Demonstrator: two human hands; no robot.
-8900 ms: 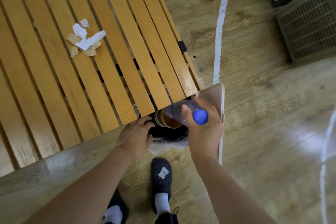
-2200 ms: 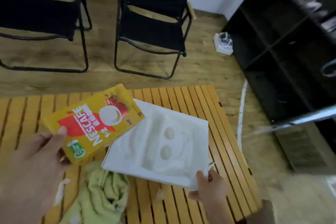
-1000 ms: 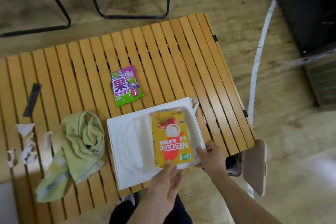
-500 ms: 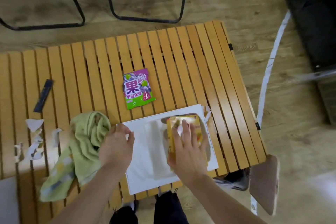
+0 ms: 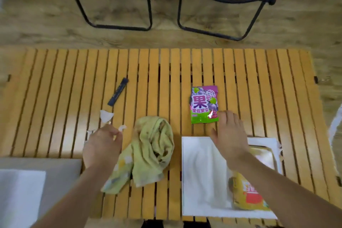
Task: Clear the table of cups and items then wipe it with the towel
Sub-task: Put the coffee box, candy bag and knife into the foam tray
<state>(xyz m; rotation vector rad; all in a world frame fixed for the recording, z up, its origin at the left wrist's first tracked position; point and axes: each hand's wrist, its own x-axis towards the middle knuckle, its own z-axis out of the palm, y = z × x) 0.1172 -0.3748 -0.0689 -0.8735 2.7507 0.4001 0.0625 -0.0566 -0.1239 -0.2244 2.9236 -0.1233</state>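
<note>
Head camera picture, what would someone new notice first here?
The purple and green snack packet lies mid-table, with the right hand reaching toward it. A crumpled green towel lies near the front edge beside the left hand, and a white tray holding a yellow packet sits front right.

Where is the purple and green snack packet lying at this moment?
In the head view the snack packet lies flat on the slatted table, right of centre, just beyond the right hand and the white tray.

Bright, even light; slight motion blur, w/ wide-angle edge warp.
</note>
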